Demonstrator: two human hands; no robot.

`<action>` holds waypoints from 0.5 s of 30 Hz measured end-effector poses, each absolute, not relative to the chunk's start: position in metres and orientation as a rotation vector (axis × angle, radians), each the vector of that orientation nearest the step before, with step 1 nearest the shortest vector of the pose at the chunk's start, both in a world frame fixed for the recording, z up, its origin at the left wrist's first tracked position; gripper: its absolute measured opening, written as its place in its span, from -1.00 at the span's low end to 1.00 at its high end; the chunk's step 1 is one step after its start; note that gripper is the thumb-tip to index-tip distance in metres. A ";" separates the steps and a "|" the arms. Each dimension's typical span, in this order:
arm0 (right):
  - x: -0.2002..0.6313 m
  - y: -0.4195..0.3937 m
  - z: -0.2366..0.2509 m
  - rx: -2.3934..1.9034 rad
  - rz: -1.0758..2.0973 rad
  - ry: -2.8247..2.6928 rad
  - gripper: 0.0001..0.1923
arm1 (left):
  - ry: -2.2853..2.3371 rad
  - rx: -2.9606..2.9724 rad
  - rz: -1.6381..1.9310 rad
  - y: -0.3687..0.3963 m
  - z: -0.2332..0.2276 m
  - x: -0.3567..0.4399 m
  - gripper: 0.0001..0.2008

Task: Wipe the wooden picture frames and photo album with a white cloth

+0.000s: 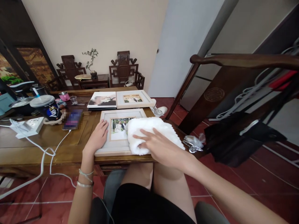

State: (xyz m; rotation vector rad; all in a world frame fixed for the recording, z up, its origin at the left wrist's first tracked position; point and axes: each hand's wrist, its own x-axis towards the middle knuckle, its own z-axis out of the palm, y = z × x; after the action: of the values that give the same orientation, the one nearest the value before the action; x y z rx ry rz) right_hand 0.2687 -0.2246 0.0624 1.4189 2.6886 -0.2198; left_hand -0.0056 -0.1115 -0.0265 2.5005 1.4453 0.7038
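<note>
A light wooden picture frame (121, 149) with a photo of two people lies flat at the table's front edge. My left hand (100, 135) holds its left side, fingers close together over the rim. Across the frame's right part lies a folded, fluffy white cloth (163, 127), which hides some of the photo and the right rim. My right hand (155, 144) presses on this cloth with spread fingers, the thumb tucked at its front fold.
Behind lie a second framed photo (147, 99) and a photo panel (100, 96). To the left are a phone (73, 119), a lidded cup (52, 109), a power strip (32, 127) and white cables (43, 161). A plastic-wrapped item (193, 141) sits right of the cloth.
</note>
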 end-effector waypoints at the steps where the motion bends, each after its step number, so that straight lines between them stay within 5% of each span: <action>1: 0.268 -0.225 0.063 1.426 -0.207 2.686 -0.37 | 1.447 2.509 0.700 -0.111 -0.027 -0.005 -0.49; 15: 0.212 -0.220 0.054 1.248 -0.102 2.829 -0.44 | 1.436 2.493 0.726 -0.112 -0.023 -0.008 -0.50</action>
State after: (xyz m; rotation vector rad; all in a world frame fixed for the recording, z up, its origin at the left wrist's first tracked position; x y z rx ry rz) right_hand 0.2117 -0.2199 0.0544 1.2485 2.8289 -0.1020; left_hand -0.0078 -0.1117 -0.0228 2.4927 1.4358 0.7261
